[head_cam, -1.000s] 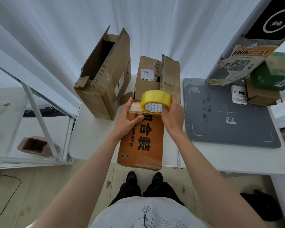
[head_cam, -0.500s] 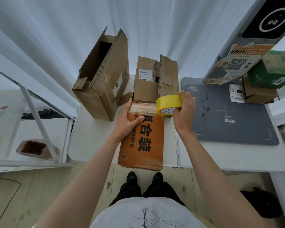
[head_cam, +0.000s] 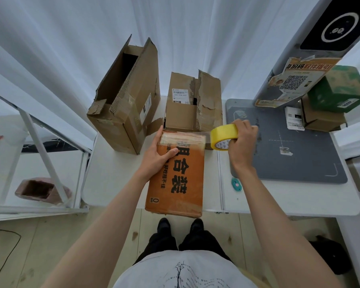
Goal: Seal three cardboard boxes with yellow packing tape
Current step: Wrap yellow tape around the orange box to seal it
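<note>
Since a moment ago my right hand (head_cam: 240, 142) has drawn the yellow packing tape roll (head_cam: 223, 136), clenched in its fingers, rightward off the orange printed cardboard box (head_cam: 179, 173). Left hand (head_cam: 157, 155) grips the box's far corner; I'd keep the strip taut and flat.

I see both bare forearms extended forward. Left hand (head_cam: 156, 155) lies palm-down, fingers curled over the far left edge of the orange cardboard box (head_cam: 176, 177). Right hand (head_cam: 240, 143) grips the yellow tape roll (head_cam: 222, 136), wrist raised.
</note>
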